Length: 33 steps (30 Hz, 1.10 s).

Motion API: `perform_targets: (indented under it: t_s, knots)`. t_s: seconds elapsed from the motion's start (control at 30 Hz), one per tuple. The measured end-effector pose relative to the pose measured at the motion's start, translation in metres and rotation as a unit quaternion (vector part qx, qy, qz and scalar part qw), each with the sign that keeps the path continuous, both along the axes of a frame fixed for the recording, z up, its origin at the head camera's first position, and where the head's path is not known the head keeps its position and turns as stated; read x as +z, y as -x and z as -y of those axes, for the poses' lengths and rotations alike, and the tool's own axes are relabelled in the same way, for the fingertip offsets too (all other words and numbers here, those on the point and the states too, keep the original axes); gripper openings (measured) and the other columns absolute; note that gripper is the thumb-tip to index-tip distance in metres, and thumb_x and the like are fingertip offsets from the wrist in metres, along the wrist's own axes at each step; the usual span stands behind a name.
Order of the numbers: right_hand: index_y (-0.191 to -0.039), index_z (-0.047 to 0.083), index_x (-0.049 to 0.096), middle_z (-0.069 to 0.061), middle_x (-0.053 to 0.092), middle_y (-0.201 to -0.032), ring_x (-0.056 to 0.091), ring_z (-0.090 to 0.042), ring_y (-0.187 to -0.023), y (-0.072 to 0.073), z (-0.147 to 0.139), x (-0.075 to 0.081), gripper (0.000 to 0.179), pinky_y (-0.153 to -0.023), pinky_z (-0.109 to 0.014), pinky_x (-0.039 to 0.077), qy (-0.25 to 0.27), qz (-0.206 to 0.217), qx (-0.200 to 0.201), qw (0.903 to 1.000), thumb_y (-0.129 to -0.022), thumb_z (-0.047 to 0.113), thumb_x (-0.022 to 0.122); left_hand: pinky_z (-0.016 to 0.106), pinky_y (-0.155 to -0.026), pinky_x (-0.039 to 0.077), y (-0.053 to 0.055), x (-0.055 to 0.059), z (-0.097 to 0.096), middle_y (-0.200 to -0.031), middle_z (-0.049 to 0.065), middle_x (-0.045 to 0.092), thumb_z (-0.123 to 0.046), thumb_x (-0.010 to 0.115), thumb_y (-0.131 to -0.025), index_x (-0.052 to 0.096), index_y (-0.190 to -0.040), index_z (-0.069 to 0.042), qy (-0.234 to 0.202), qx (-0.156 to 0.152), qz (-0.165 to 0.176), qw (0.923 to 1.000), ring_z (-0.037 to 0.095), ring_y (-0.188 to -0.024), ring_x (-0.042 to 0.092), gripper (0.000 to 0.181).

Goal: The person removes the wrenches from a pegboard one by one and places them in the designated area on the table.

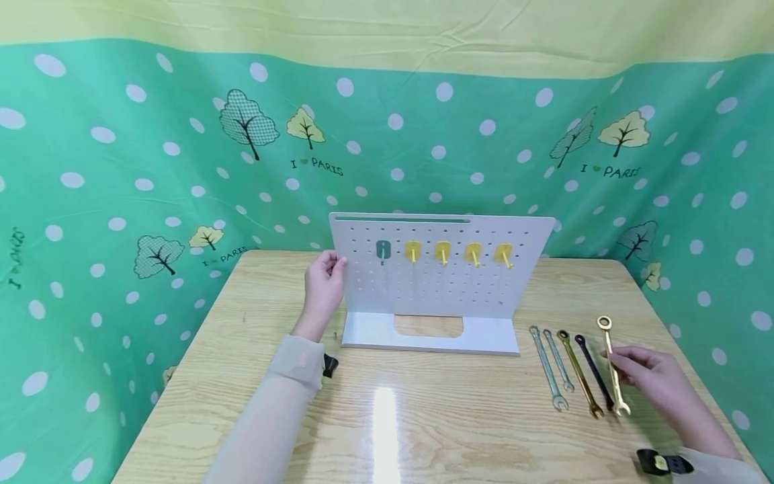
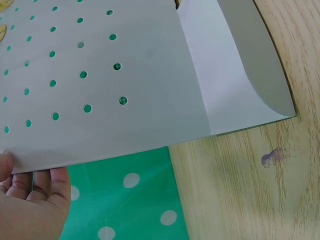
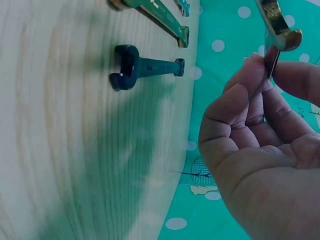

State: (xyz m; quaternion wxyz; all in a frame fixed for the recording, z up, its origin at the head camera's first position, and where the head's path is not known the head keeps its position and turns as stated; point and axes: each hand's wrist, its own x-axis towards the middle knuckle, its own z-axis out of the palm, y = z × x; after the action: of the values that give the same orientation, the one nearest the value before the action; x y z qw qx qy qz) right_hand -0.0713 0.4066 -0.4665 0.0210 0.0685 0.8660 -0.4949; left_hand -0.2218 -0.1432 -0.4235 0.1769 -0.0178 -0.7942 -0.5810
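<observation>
With thumb and fingers on either side, my left hand (image 1: 324, 286) grips the left edge of a white pegboard (image 1: 369, 289) standing on the table. A green hook (image 1: 383, 250) and several yellow hooks (image 1: 443, 252) are fixed in a row across the board, with nothing hanging on them. At the right, my right hand (image 1: 650, 373) pinches a gold combination wrench (image 1: 612, 366) at its shaft. In the right wrist view, its open end is raised above the tabletop. Beside it lie a black wrench (image 1: 594, 372), a darker gold wrench (image 1: 580, 373) and two silver wrenches (image 1: 549, 368).
The wooden table (image 1: 447, 417) carries the pegboard's flat foot (image 1: 484, 336), which has a rounded cutout. A green dotted curtain (image 1: 393, 148) hangs behind and along both sides. A purple mark (image 2: 271, 157) shows on the tabletop near the foot.
</observation>
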Motion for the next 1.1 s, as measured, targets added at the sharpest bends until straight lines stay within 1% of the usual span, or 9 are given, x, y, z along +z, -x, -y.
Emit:
perform_targets:
  t_s: [0.13, 0.27, 0.4, 0.5, 0.63, 0.83, 0.93, 1.1]
  knots:
    - [-0.121, -0.017, 0.062, -0.002, 0.068, -0.095, 0.059, -0.008, -0.078, -0.001, -0.001, 0.000, 0.042, -0.066, -0.028, 0.057, -0.030, 0.017, 0.000, 0.9994, -0.106, 0.021, 0.059, 0.023, -0.064, 0.052, 0.000, 0.000, 0.000, -0.096, 0.017, 0.069, -0.007, 0.059, -0.104, 0.064, -0.105, 0.005, 0.000, 0.002, 0.001, 1.0000, 0.023, -0.080, 0.061, 0.013]
    - [-0.124, -0.017, 0.061, -0.001, 0.068, -0.098, 0.059, -0.008, -0.079, -0.001, -0.002, -0.001, 0.044, -0.066, -0.028, 0.056, -0.034, 0.027, 0.000, 0.9990, -0.106, 0.023, 0.059, 0.022, -0.063, 0.051, 0.000, 0.000, 0.000, -0.095, 0.018, 0.069, -0.006, 0.059, -0.103, 0.064, -0.104, 0.006, -0.001, 0.005, 0.002, 1.0000, 0.024, -0.079, 0.060, 0.012]
    - [-0.123, -0.019, 0.059, -0.002, 0.068, -0.101, 0.060, -0.005, -0.080, -0.002, -0.004, -0.003, 0.044, -0.067, -0.029, 0.057, -0.032, 0.024, 0.000, 0.9992, -0.106, 0.021, 0.059, 0.023, -0.064, 0.052, 0.000, 0.000, -0.001, -0.096, 0.018, 0.069, -0.006, 0.059, -0.103, 0.064, -0.105, 0.006, 0.002, 0.006, 0.004, 1.0000, 0.024, -0.080, 0.061, 0.012]
    - [-0.123, -0.020, 0.058, -0.006, 0.068, -0.106, 0.061, -0.004, -0.082, -0.002, -0.006, -0.003, 0.044, -0.068, -0.029, 0.058, -0.034, 0.022, 0.002, 0.9992, -0.106, 0.021, 0.058, 0.023, -0.065, 0.053, -0.001, 0.001, -0.001, -0.097, 0.018, 0.070, -0.006, 0.059, -0.103, 0.064, -0.105, 0.005, 0.004, 0.006, 0.005, 1.0000, 0.024, -0.082, 0.062, 0.013]
    - [-0.125, -0.021, 0.057, -0.016, 0.065, -0.112, 0.062, -0.001, -0.082, -0.001, -0.008, -0.003, 0.047, -0.068, -0.028, 0.059, -0.049, 0.028, -0.001, 0.9984, -0.106, 0.022, 0.058, 0.023, -0.065, 0.053, -0.001, 0.001, -0.001, -0.096, 0.018, 0.070, -0.006, 0.059, -0.104, 0.064, -0.105, 0.006, 0.003, 0.004, 0.002, 1.0000, 0.025, -0.081, 0.062, 0.013]
    - [-0.125, -0.020, 0.058, -0.024, 0.065, -0.113, 0.060, 0.001, -0.081, -0.001, -0.011, -0.003, 0.046, -0.067, -0.026, 0.058, -0.073, 0.038, 0.001, 0.9966, -0.107, 0.022, 0.057, 0.022, -0.064, 0.051, -0.001, 0.001, -0.001, -0.095, 0.018, 0.069, -0.006, 0.059, -0.103, 0.064, -0.105, 0.006, 0.004, 0.004, 0.001, 1.0000, 0.025, -0.079, 0.060, 0.013]
    - [-0.122, -0.019, 0.060, -0.023, 0.067, -0.110, 0.059, 0.000, -0.080, 0.000, -0.012, -0.003, 0.045, -0.066, -0.027, 0.057, -0.091, 0.041, 0.006, 0.9950, -0.106, 0.023, 0.057, 0.022, -0.064, 0.052, -0.001, 0.001, 0.000, -0.094, 0.018, 0.069, -0.006, 0.059, -0.103, 0.064, -0.104, 0.006, 0.003, 0.004, 0.000, 1.0000, 0.024, -0.079, 0.060, 0.012]
    - [-0.118, -0.016, 0.064, -0.019, 0.069, -0.105, 0.056, -0.002, -0.079, 0.002, -0.015, -0.005, 0.045, -0.063, -0.027, 0.052, -0.137, 0.044, 0.013, 0.9895, -0.106, 0.027, 0.058, 0.023, -0.065, 0.053, 0.000, 0.000, 0.000, -0.095, 0.018, 0.069, -0.005, 0.059, -0.104, 0.064, -0.104, 0.005, 0.005, 0.003, -0.003, 1.0000, 0.025, -0.081, 0.062, 0.012]
